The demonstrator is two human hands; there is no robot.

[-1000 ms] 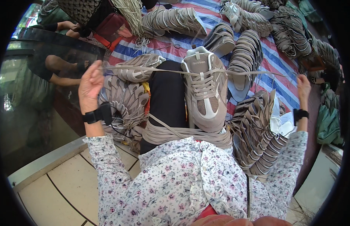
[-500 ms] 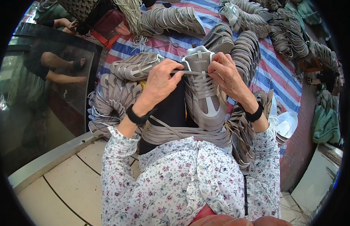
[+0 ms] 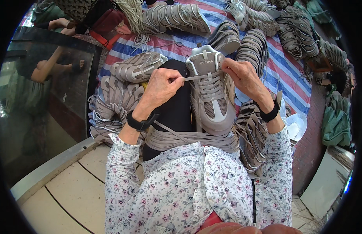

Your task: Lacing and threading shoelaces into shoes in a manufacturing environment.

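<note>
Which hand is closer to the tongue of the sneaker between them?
Right. The right hand has its fingertips close beside the tongue's right edge; the left hand is farther off, to the tongue's lower left, pinching a flat lace.

main surface, as i see it from the room: a red, white and blue striped plastic sheet point(image 3: 286, 82). on its far part: a long row of nested grey-beige shoe uppers point(image 3: 175, 19), lying lengthwise; near its left end, a loose tangle of thin pale cords point(image 3: 141, 42). to the right of the row: a short stack of grey-brown uppers point(image 3: 224, 37), just beside a longer curved column of nested grey uppers point(image 3: 252, 48). second surface: the black-clad lap point(image 3: 171, 105). on it: one grey-beige laced shoe with white trim point(image 3: 212, 91), toe toward the waist; across the lap, a bundle of flat beige-grey laces point(image 3: 192, 141).
</note>
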